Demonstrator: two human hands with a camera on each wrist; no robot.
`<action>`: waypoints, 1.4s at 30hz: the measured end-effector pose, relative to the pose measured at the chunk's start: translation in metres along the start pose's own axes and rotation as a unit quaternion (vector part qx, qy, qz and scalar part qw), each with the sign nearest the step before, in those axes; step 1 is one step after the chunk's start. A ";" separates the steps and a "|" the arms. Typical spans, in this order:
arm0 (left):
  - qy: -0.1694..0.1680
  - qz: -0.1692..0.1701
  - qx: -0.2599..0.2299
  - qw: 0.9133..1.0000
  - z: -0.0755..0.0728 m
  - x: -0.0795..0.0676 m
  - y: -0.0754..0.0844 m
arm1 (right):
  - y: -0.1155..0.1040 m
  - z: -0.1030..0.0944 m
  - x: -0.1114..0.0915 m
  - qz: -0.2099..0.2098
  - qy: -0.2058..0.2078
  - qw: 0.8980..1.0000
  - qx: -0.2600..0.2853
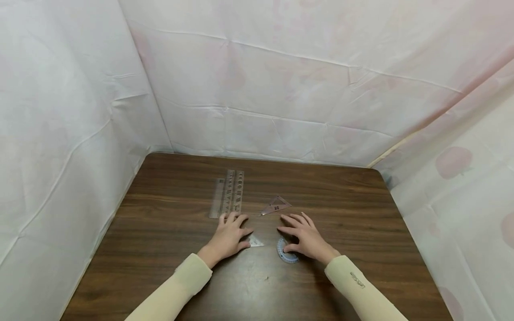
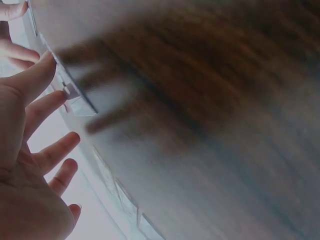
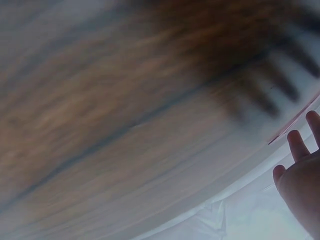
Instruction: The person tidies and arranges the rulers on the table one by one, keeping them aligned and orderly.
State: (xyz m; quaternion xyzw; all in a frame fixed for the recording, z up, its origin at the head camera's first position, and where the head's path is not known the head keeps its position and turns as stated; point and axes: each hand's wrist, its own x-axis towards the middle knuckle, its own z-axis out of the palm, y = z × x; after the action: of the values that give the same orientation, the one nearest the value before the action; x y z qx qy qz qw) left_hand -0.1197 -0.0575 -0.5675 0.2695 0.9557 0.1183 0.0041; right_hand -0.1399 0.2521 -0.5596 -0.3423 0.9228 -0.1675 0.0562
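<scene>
In the head view, my left hand (image 1: 227, 238) hovers with spread fingers above a small clear set square (image 1: 254, 242), partly covered by the thumb and fingers. A blue half-round protractor (image 1: 282, 254) lies under the thumb of my right hand (image 1: 308, 237), and that hand hides part of it. Whether the thumb touches it, I cannot tell. Between and beyond both hands sits a pinkish set square (image 1: 277, 207). The left wrist view has the left hand (image 2: 30, 150) with fingers extended and holding nothing. Part of the right hand (image 3: 306, 180) shows in its wrist view.
Beyond the left fingertips lie a plain clear ruler (image 1: 217, 199) and two clear stencil rulers (image 1: 230, 187) (image 1: 240, 187) side by side. They rest on a brown wood-grain table (image 1: 345, 196). Pale cloth (image 1: 257, 89) hangs behind and along both sides.
</scene>
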 end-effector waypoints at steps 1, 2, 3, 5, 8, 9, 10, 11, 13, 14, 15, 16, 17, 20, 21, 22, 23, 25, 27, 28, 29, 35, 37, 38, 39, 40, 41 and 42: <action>-0.001 0.002 -0.003 1.000 -0.001 -0.001 0.000 | 0.001 0.000 -0.003 0.001 0.002 1.000 0.001; -0.003 0.003 -0.005 1.000 -0.001 -0.002 0.000 | 0.003 -0.001 -0.007 0.003 0.002 1.000 0.002; -0.005 0.003 -0.006 1.000 -0.002 -0.004 0.001 | 0.004 -0.001 -0.010 0.008 0.000 1.000 0.005; -0.008 0.005 -0.006 1.000 -0.002 -0.006 0.001 | 0.005 -0.001 -0.016 0.016 -0.003 1.000 0.010; -0.011 0.007 -0.007 1.000 -0.003 -0.009 0.001 | 0.007 -0.001 -0.024 0.023 -0.002 1.000 0.014; -0.011 0.008 -0.010 1.000 -0.004 -0.009 0.001 | 0.007 -0.002 -0.025 0.022 0.002 1.000 0.017; -0.010 0.008 -0.012 1.000 -0.004 -0.009 0.001 | 0.008 -0.003 -0.026 0.020 0.009 1.000 0.018; -0.009 0.009 -0.013 1.000 -0.005 -0.008 0.001 | 0.009 -0.004 -0.026 0.018 0.015 0.999 0.023; 0.000 0.007 -0.019 1.000 -0.008 -0.006 0.000 | 0.010 -0.007 -0.024 0.015 0.030 0.999 0.028; 0.007 0.005 -0.020 1.000 -0.009 -0.004 -0.001 | 0.011 -0.009 -0.023 0.015 0.038 0.999 0.029; 0.013 0.002 -0.022 1.000 -0.011 -0.002 -0.001 | 0.012 -0.011 -0.022 0.016 0.046 0.998 0.029; 0.018 -0.002 -0.025 1.000 -0.013 0.001 -0.001 | 0.012 -0.012 -0.020 0.019 0.053 0.998 0.029; 0.023 -0.008 -0.026 0.999 -0.015 0.003 -0.002 | 0.013 -0.014 -0.018 0.022 0.058 0.998 0.030; 0.037 -0.026 -0.034 0.998 -0.020 0.011 -0.002 | 0.014 -0.019 -0.013 0.039 0.066 0.996 0.038; 0.040 -0.034 -0.038 0.998 -0.022 0.014 -0.002 | 0.015 -0.021 -0.011 0.044 0.069 0.996 0.043; 0.043 -0.042 -0.039 0.997 -0.023 0.017 -0.002 | 0.015 -0.022 -0.008 0.048 0.072 0.995 0.046; 0.046 -0.048 -0.040 0.997 -0.024 0.021 -0.002 | 0.015 -0.023 -0.006 0.053 0.076 0.994 0.052; 0.053 -0.061 -0.045 0.996 -0.027 0.028 -0.001 | 0.017 -0.025 0.000 0.063 0.087 0.992 0.061; 0.059 -0.072 -0.049 0.994 -0.028 0.034 -0.001 | 0.020 -0.026 0.006 0.071 0.101 0.990 0.060; 0.061 -0.076 -0.050 0.994 -0.029 0.038 -0.001 | 0.021 -0.027 0.010 0.076 0.108 0.990 0.058; 0.063 -0.080 -0.050 0.994 -0.029 0.041 -0.001 | 0.022 -0.027 0.013 0.082 0.113 0.989 0.056; 0.062 -0.082 -0.045 0.994 -0.024 0.056 -0.001 | 0.029 -0.028 0.029 0.129 0.112 0.983 0.066; 0.061 -0.080 -0.053 0.993 -0.023 0.061 0.000 | 0.031 -0.028 0.033 0.143 0.105 0.981 0.073; 0.062 -0.081 -0.053 0.993 -0.022 0.063 0.000 | 0.032 -0.028 0.035 0.148 0.103 0.981 0.075; 0.062 -0.082 -0.054 0.993 -0.022 0.065 0.001 | 0.034 -0.028 0.038 0.153 0.101 0.980 0.078; 0.061 -0.083 -0.054 0.993 -0.021 0.067 0.001 | 0.035 -0.027 0.040 0.159 0.098 0.979 0.081; 0.059 -0.085 -0.051 0.993 -0.021 0.069 0.001 | 0.036 -0.027 0.043 0.163 0.097 0.979 0.082; 0.058 -0.087 -0.048 0.993 -0.021 0.071 0.002 | 0.037 -0.026 0.045 0.165 0.095 0.978 0.080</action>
State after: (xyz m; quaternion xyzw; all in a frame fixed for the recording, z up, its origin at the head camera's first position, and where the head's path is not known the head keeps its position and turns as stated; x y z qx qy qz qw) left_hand -0.1813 -0.0241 -0.5425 0.1780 0.9673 0.1785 -0.0281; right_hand -0.2025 0.2559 -0.5471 -0.1619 0.9513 -0.2612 0.0224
